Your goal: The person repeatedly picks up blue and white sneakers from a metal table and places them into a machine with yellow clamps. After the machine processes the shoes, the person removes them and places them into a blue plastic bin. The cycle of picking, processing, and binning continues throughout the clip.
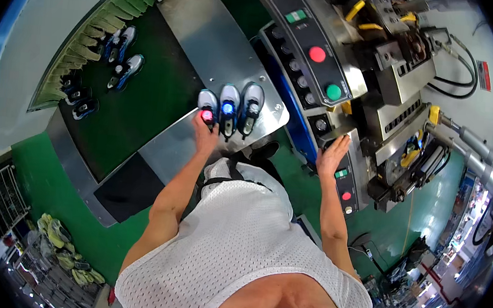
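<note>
Near the machine [402,82], red label [484,75]

Bright, fairly even light is filling the centre. Steel tabletop [209,39] and green floor [440,188] are reflecting pale glare; a red lamp [207,115] and a blue lamp [227,108] are glowing. Straight edges are bending toward a black circular rim, where detail is blurring.

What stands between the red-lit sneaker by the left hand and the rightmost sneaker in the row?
In the head view, the blue-lit sneaker stands between the red-lit sneaker and the rightmost sneaker.
</note>
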Motion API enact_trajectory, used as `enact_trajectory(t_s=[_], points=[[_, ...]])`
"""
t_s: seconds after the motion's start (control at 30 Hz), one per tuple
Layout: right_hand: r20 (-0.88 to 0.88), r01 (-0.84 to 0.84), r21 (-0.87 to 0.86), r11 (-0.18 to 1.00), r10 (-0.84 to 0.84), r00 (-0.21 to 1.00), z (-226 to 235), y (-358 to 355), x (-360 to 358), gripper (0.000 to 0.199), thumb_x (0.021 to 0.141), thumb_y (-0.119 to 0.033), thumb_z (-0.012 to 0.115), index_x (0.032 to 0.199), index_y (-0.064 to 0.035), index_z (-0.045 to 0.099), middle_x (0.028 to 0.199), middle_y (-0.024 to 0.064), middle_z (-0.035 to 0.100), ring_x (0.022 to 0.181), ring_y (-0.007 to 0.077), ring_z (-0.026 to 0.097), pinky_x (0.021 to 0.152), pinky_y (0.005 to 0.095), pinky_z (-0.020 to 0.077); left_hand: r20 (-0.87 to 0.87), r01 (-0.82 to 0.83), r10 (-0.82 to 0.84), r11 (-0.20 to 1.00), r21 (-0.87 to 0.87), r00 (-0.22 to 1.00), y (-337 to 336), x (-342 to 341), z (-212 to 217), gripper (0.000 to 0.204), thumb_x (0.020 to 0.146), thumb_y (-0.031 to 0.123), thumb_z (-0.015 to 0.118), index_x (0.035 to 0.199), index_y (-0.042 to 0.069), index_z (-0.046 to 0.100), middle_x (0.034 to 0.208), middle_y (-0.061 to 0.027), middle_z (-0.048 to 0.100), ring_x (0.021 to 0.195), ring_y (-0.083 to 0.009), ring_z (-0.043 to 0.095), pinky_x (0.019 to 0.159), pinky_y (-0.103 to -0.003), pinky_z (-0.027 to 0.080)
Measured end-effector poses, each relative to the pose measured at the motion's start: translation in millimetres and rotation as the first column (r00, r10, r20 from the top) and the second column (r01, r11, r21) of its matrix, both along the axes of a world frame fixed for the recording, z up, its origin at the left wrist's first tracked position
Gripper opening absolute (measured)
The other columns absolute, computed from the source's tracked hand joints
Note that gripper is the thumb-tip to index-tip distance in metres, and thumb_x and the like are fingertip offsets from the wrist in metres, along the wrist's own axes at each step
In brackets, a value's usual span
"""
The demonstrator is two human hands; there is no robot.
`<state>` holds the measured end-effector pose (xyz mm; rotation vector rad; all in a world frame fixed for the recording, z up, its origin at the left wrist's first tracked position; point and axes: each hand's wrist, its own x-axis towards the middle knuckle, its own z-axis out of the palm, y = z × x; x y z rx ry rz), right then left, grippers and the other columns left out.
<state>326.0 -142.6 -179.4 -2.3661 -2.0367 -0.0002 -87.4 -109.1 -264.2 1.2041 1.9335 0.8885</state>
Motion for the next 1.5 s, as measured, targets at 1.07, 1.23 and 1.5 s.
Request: enact_trajectory(t_s=[1.07, 1.23, 1.5], points=[[-0.789, -0.363, -0.37, 0.855, -0.495, -0.364, 113.0, 55.1, -193.7, 0.061, 0.097, -0.054, 0.05, 0.123, 0.0001, 0.06, 0.115, 0.0164, 0.066, 0.102, 0.0228, 0.066, 0.092, 0.0317, 0.0512, 0.513, 0.616, -0.663, 0.732, 0.292, 0.545, 90.1, -44.3, 199.4, 0.039, 0.082, 0.01, 0.066, 0.118, -0.003, 0.061, 0.109, -0.0132, 0.065, 0.102, -0.024, 0.061, 0.094, -0.037, 0.046], [-0.445, -0.413, -0.088, 0.907, -0.406, -0.798, 141.0, 52.5, -154.3, 0.056, 0.091, -0.054, 0.061, 0.11, -0.0011, 0.065, 0.104, 0.0061, 0.069, 0.088, 0.0123, 0.066, 0.078, 0.0315, 0.0565, 0.699, 0.789, -0.67, 0.559, 0.254, 0.249, 116.7, 75.1, 262.9, 0.058, 0.09, 0.026, 0.067, 0.138, -0.001, 0.047, 0.136, -0.0149, 0.054, 0.124, -0.0251, 0.053, 0.107, -0.037, 0.041], [-0.667, 0.019, -0.125, 0.992, -0.07, -0.742, 166.1, 12.9, -13.6, 0.062, 0.084, -0.038, 0.073, 0.127, 0.0017, 0.054, 0.116, 0.009, 0.065, 0.102, 0.0178, 0.064, 0.092, 0.0342, 0.0515, 0.445, 0.605, -0.665, 0.741, 0.293, 0.599, 126.6, 147.0, 229.4, 0.038, 0.098, 0.001, 0.049, 0.135, -0.005, 0.047, 0.138, -0.0163, 0.052, 0.125, -0.0269, 0.053, 0.102, -0.039, 0.046]])
